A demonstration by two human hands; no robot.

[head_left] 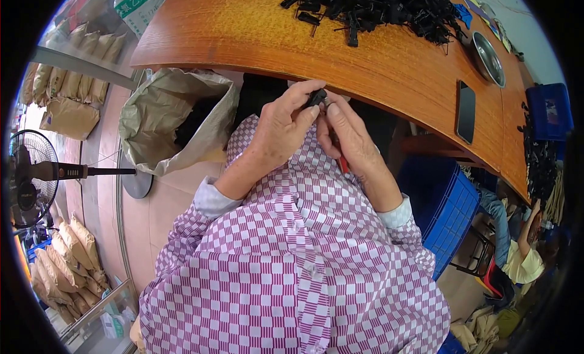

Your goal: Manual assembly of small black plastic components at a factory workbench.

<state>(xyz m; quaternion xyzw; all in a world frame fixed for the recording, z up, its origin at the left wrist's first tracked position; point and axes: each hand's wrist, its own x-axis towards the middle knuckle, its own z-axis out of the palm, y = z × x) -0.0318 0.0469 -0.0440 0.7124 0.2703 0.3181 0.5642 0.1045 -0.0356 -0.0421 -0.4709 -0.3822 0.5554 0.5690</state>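
Note:
Just off the near edge of the wooden table [243, 52], both my hands meet over a small black part [316, 98]. My left hand [277, 126] pinches it between thumb and fingers. From the other side, my right hand [354, 135] has its thumb and forefinger closed at the same part. Something red [344, 164] shows beneath my right palm; most of it is hidden, so its kind cannot be told. A big heap of similar black parts [389, 10] lies on the table beyond my hands, with a few loose ones at its near side.
Left of my lap stands an open woven sack [152, 119] with dark contents. A fan [30, 177] is farther left, near stacked paper bags [67, 256]. On the table's right are a phone [466, 112] and metal bowl [488, 59]. A blue crate [450, 214] stands below; another person [523, 262] sits beyond.

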